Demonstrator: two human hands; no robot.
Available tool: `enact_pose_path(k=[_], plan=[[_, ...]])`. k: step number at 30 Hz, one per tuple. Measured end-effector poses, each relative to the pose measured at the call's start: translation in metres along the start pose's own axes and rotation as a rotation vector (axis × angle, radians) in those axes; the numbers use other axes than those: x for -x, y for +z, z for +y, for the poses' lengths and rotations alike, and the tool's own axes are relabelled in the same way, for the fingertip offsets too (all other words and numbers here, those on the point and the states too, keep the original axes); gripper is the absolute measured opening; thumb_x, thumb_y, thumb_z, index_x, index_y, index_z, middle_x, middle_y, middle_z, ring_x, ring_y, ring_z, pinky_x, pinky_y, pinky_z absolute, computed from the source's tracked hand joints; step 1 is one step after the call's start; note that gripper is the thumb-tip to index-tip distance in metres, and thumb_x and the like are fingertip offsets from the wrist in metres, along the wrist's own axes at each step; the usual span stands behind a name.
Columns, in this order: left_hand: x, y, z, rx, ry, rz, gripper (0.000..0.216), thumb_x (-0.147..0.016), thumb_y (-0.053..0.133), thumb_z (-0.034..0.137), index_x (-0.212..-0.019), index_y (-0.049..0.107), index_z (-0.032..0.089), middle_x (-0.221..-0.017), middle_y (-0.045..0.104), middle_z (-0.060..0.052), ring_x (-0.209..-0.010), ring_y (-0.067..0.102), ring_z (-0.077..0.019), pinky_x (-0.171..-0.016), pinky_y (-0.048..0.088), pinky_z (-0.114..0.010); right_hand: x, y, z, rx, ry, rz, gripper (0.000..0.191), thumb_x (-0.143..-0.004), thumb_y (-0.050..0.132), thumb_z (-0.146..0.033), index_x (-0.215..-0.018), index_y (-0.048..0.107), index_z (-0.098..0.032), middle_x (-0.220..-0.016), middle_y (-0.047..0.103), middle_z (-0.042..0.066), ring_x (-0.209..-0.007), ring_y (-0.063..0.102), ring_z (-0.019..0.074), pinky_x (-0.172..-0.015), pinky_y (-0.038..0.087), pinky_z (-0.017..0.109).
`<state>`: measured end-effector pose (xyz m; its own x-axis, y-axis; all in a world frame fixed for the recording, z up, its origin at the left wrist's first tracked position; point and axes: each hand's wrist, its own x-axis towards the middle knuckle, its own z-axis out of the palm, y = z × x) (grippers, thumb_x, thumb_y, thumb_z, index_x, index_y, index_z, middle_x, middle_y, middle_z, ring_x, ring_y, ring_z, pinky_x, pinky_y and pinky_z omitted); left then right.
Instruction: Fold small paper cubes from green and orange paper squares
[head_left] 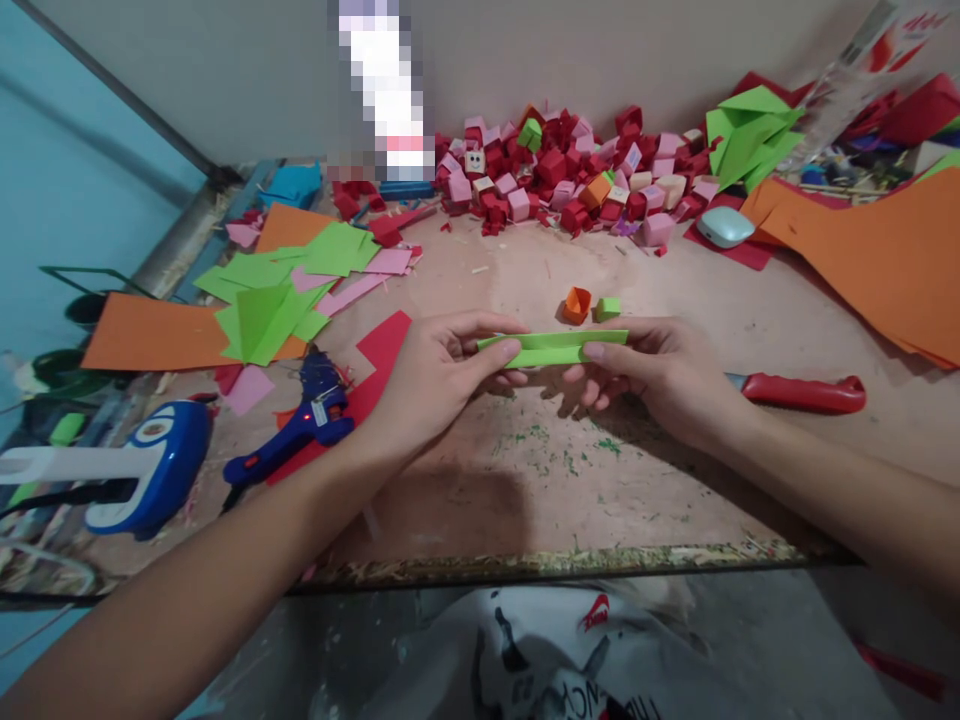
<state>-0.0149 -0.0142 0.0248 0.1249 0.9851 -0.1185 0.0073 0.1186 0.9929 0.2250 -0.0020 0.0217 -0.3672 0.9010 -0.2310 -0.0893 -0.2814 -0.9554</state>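
A folded strip of green paper (553, 347) is held level above the table between both hands. My left hand (439, 385) pinches its left end, thumb on top. My right hand (664, 375) pinches its right end the same way. Just behind the strip, on the table, sit a small orange paper box (577, 304) and a small green paper cube (607, 308).
A blue glue gun (304, 420) lies left of my left hand on red paper. A red-handled knife (806, 392) lies to the right. A heap of red and pink paper cubes (570, 175) lines the back wall. Green sheets (277, 290) and orange sheets (870, 250) flank the table (487, 490).
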Motion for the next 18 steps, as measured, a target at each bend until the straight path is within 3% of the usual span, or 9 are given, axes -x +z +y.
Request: enact_pose_path(k=[6, 11, 18], plan=[[0.0013, 0.0024, -0.0009, -0.003, -0.003, -0.052, 0.031, -0.081, 0.090, 0.033, -0.104, 0.081, 0.015, -0.094, 0.081, -0.007, -0.077, 0.079, -0.0176, -0.075, 0.066, -0.029, -0.0001, -0.0008, 0.0032, -0.013, 0.017, -0.010, 0.027, -0.084, 0.093, -0.035, -0.104, 0.085, -0.019, -0.084, 0.083, 0.007, -0.064, 0.075, 0.0178, -0.062, 0.064, 0.030], [0.0005, 0.0022, 0.0024, -0.009, -0.022, -0.055, 0.027, -0.082, 0.089, 0.031, -0.102, 0.083, 0.015, -0.081, 0.079, -0.005, -0.072, 0.076, -0.0161, -0.070, 0.062, -0.026, -0.0003, -0.0021, 0.0056, -0.042, 0.011, -0.016, 0.029, -0.085, 0.092, -0.033, -0.111, 0.087, -0.020, -0.089, 0.084, 0.008, -0.064, 0.076, 0.0170, -0.063, 0.065, 0.029], [-0.0026, -0.0006, 0.0018, 0.034, -0.102, -0.144, 0.030, -0.084, 0.090, 0.040, -0.097, 0.081, 0.015, -0.078, 0.078, -0.005, -0.068, 0.073, -0.0146, -0.067, 0.060, -0.024, 0.0002, -0.0029, 0.0072, -0.009, 0.002, 0.001, 0.028, -0.087, 0.090, -0.034, -0.111, 0.087, -0.020, -0.090, 0.084, 0.009, -0.066, 0.077, 0.0187, -0.064, 0.066, 0.032]])
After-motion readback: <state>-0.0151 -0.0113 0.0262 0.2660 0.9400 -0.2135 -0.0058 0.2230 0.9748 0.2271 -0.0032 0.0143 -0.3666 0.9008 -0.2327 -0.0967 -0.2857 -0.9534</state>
